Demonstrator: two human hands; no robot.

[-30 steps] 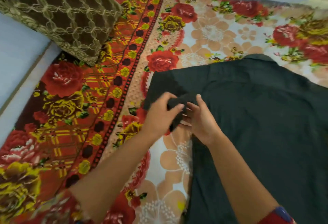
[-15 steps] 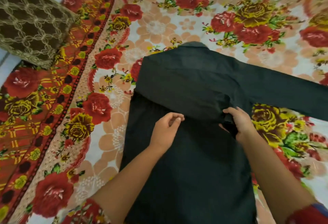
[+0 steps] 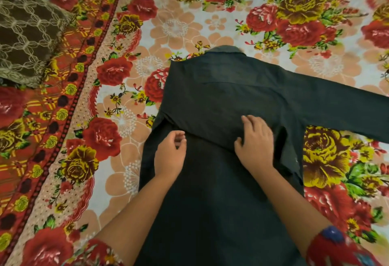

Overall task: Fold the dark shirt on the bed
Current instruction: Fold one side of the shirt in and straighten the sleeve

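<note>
The dark shirt (image 3: 221,97) lies back-up on the flowered bedspread (image 3: 189,23), collar away from me. Its left sleeve is folded across the back, and the right sleeve stretches out to the right edge of the view. My right hand (image 3: 255,143) rests flat on the folded sleeve with fingers spread. My left hand (image 3: 169,154) hovers over the shirt at the fold's lower edge, fingers loosely curled and holding nothing.
A brown patterned cushion (image 3: 27,34) sits at the upper left on the bedspread's red border (image 3: 69,88). A pale wall runs along the far edge of the bed.
My right hand let go of the sleeve cuff it was gripping and moved left to lie flat on the folded sleeve. The left hand barely moved.
</note>
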